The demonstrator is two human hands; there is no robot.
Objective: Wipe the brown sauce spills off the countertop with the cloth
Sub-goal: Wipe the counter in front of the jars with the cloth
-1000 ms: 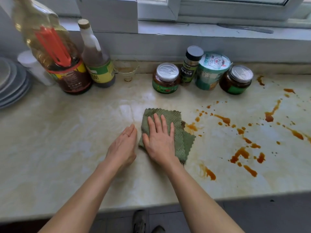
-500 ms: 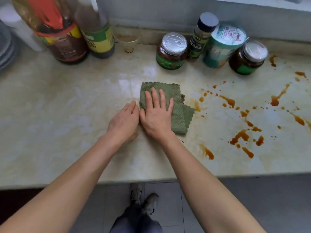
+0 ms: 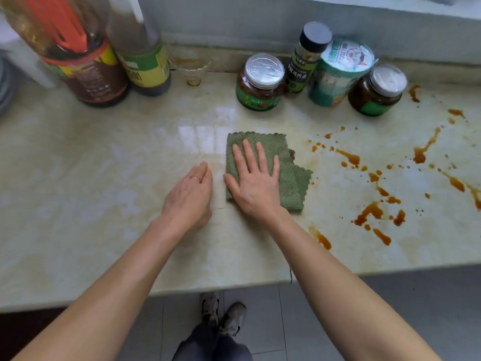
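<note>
Presses the right hand (image 3: 256, 186) flat on the folded green cloth (image 3: 292, 182), fingers straight and slightly spread, not curled round it. Rests the left hand (image 3: 190, 196) on the bare desk (image 3: 78, 178) just left of the cloth, fingers relaxed, holding nothing; hands near, not touching. Finds the cloth mid-desk, brown sauce spills (image 3: 369, 211) scattered to its right. Notes jars (image 3: 260, 84) and bottles (image 3: 145, 63) along the back wall.
</note>
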